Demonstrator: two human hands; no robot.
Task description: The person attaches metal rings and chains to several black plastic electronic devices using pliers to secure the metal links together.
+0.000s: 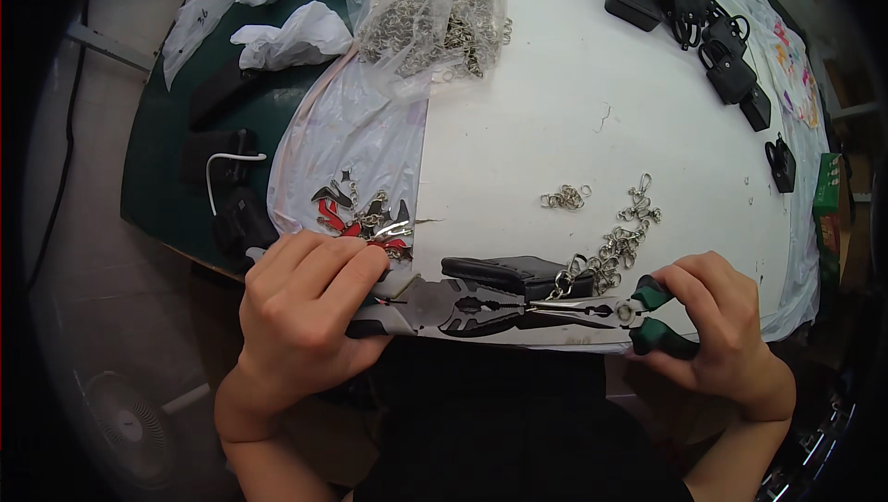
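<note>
My left hand (310,308) is closed round the grey handles of a pair of pliers (430,306). In my right hand (717,322) is a pair of green-handled needle-nose pliers (652,295). The two tools point at each other, and their tips meet at the table's near edge. Whatever small piece lies between the tips is too small to make out. Just behind them lies a small black pouch (518,271), partly covered by the pliers. A silver chain (622,245) runs from beside the pouch away to the right.
Loose silver rings or clasps (564,197) lie beyond the pouch. Red, black and silver charms (356,220) rest on plastic sheeting at left. A clear bag of chains (425,25) sits at the back. Small black bags (731,72) line the right side. A fan (125,419) stands lower left.
</note>
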